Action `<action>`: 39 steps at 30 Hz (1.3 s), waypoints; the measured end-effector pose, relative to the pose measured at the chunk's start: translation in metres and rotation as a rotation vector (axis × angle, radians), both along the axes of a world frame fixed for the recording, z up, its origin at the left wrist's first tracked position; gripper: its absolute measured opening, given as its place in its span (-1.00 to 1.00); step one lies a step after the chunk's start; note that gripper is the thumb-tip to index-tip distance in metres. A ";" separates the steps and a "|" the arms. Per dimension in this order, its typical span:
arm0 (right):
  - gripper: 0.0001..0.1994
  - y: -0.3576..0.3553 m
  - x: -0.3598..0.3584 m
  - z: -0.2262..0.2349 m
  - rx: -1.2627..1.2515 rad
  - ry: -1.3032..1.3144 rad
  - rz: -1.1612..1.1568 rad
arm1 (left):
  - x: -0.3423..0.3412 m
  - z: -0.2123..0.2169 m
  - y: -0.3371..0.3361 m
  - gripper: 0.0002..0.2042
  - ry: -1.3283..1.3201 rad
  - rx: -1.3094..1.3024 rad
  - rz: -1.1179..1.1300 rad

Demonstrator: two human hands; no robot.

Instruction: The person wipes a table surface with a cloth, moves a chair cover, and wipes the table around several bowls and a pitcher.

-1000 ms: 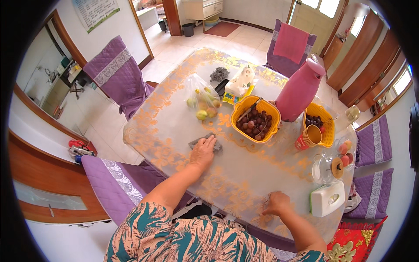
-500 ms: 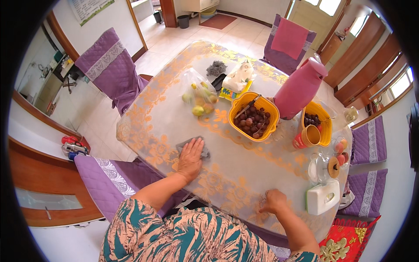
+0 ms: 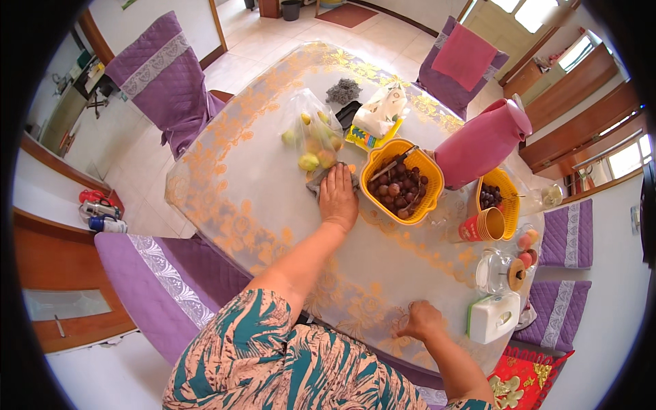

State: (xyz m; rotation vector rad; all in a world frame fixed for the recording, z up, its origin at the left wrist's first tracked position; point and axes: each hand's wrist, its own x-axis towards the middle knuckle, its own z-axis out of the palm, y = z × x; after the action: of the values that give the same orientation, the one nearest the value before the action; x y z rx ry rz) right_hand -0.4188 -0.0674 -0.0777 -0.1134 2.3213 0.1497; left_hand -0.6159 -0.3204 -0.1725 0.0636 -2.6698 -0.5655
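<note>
My left hand point(image 3: 337, 195) presses a grey cloth point(image 3: 316, 183) down on the patterned tablecloth point(image 3: 273, 198), its fingers together over it. Just beyond the fingertips is a clear plastic bag point(image 3: 309, 113) of green-yellow fruit. To the right of this hand stands a yellow basket point(image 3: 369, 179) of dark red grapes point(image 3: 398, 191), with a knife or similar long tool point(image 3: 393, 164) lying across it. My right hand point(image 3: 421, 320) rests on the near side of the table, fingers curled and partly hidden, with nothing visible in it.
A pink thermos jug point(image 3: 482, 143), a second yellow basket point(image 3: 507, 205), stacked paper cups point(image 3: 484, 224), a glass jar point(image 3: 490, 270) and a white tissue box point(image 3: 493, 318) line the right side. A dark scouring pad point(image 3: 343, 91) lies far back. Purple-covered chairs point(image 3: 160, 75) surround the table.
My left hand has slid the grey cloth away from me and to the right, up near the fruit bag and grape basket. My right hand has stayed about where it was.
</note>
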 end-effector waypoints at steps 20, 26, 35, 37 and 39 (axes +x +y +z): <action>-0.24 0.002 0.006 -0.006 -0.034 0.086 -0.021 | 0.088 0.070 -0.118 -0.67 -0.848 1.533 -0.302; -0.23 0.003 0.008 -0.003 -0.049 0.089 -0.033 | 0.100 0.104 -0.145 -0.62 -0.931 2.007 -0.270; -0.23 0.003 0.007 -0.001 -0.057 0.077 -0.040 | 0.107 0.101 -0.162 -0.66 -0.884 2.063 -0.234; -0.23 0.004 0.007 -0.001 -0.062 0.076 -0.041 | 0.105 0.111 -0.165 -0.69 -0.800 2.002 -0.197; -0.24 0.002 0.006 0.000 -0.066 0.074 -0.040 | 0.098 0.113 -0.177 -0.70 -0.489 1.618 -0.233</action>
State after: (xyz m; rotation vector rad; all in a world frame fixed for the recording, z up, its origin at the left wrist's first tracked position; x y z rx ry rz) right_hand -0.4127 -0.0657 -0.0776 -0.0963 2.4010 0.0580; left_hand -0.5183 -0.4970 -0.0595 0.3589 -1.7967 -2.8177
